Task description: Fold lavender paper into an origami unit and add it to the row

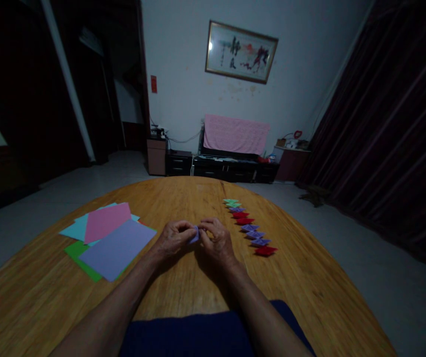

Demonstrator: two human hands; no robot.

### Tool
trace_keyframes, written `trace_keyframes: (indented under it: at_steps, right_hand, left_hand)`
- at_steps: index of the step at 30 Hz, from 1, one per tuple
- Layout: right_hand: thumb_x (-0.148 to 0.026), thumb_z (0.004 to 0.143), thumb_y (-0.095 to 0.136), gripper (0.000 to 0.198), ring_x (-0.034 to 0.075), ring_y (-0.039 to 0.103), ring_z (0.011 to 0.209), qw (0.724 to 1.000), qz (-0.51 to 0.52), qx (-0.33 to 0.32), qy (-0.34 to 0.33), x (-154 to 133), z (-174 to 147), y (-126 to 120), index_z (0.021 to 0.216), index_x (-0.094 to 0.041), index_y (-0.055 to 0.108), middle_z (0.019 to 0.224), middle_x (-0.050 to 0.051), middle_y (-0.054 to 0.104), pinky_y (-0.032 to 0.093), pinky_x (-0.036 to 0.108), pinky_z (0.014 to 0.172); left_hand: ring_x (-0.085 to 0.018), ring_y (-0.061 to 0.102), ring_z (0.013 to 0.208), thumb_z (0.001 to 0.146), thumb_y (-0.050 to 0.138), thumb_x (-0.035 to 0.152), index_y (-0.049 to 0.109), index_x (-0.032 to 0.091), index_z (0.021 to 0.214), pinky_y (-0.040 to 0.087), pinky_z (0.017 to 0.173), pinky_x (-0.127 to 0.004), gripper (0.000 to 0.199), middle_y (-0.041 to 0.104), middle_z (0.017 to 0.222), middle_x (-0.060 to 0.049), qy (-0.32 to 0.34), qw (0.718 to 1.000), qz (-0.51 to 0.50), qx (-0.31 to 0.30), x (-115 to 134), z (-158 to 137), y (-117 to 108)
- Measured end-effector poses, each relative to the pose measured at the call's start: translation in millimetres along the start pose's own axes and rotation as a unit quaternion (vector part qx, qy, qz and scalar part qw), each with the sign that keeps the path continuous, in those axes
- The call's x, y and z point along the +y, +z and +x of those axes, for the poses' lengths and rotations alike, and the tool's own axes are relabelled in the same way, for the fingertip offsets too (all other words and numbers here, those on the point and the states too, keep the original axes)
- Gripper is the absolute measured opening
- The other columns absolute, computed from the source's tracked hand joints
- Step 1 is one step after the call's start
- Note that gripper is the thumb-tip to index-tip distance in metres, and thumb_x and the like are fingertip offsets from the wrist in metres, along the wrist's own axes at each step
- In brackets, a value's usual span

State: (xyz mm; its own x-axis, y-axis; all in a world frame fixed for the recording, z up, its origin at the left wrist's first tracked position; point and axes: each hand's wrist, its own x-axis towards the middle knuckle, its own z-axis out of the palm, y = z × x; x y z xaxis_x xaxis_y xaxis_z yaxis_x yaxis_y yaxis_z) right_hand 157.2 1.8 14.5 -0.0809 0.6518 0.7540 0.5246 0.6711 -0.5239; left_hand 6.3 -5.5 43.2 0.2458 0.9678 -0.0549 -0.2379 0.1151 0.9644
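Presently, the small purple paper lies between the left hand and right hand, touching both, pinched by their closed fingertips; its long axis I cannot tell.

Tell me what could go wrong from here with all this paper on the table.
The small purple paper pinched between the left hand and right hand might crease wrongly or tear if the hands pull unevenly. The nearest red folded piece lies just right of the right forearm, so a sideways swing could knock it out of the row. The loose, overlapping sheets might slide if the left forearm brushes them.
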Motion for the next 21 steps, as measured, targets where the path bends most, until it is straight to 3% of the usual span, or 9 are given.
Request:
trace_keyframes:
  at_steps: [4, 12, 16, 21]
  right_hand:
    - [-0.012, 0.082, 0.056, 0.014, 0.018, 0.061, 0.078, 1.0, -0.008, 0.0, 0.014, -2, 0, -1, 0.083, -0.019, 0.067, 0.08, 0.005, 0.066, 0.048, 0.031, 0.072]
    - [-0.013, 0.077, 0.06, 0.01, 0.018, 0.061, 0.079, 0.995, -0.026, -0.068, 0.064, -1, -2, -2, 0.08, -0.021, 0.064, 0.086, 0.005, 0.064, 0.047, 0.027, 0.069]
    - [-0.02, 0.082, 0.058, 0.006, 0.017, 0.062, 0.076, 0.991, 0.018, -0.069, 0.114, 1, -3, 0, 0.08, -0.02, 0.064, 0.082, 0.005, 0.065, 0.046, 0.027, 0.068]
    - [-0.025, 0.081, 0.056, 0.011, 0.016, 0.06, 0.072, 0.981, 0.077, -0.066, 0.165, 6, -4, 4, 0.074, -0.02, 0.063, 0.077, 0.003, 0.064, 0.045, 0.026, 0.063]
  left_hand:
    - [-0.008, 0.051, 0.057, 0.065, 0.076, 0.03, 0.063, 0.014, 0.067, 0.045, 0.057, -0.021, 0.021, 0.055, 0.064, 0.002, 0.016, 1.0, 0.016, 0.011, -5, 6, -2]
    - [-0.008, 0.047, 0.052, 0.073, 0.068, 0.031, 0.067, 0.014, 0.07, 0.032, 0.049, -0.02, 0.017, 0.056, 0.06, 0.001, 0.096, 0.984, 0.152, 0.001, -20, 20, -18]
    - [-0.01, 0.048, 0.057, 0.071, 0.068, 0.029, 0.07, 0.014, 0.068, 0.033, 0.053, -0.022, 0.015, 0.059, 0.061, -0.001, 0.141, 0.968, 0.208, -0.001, -20, 22, -21]
    - [-0.009, 0.048, 0.056, 0.071, 0.069, 0.031, 0.068, 0.014, 0.069, 0.031, 0.051, -0.021, 0.017, 0.056, 0.061, 0.0, 0.079, 0.988, 0.133, -0.007, -14, 13, -13]
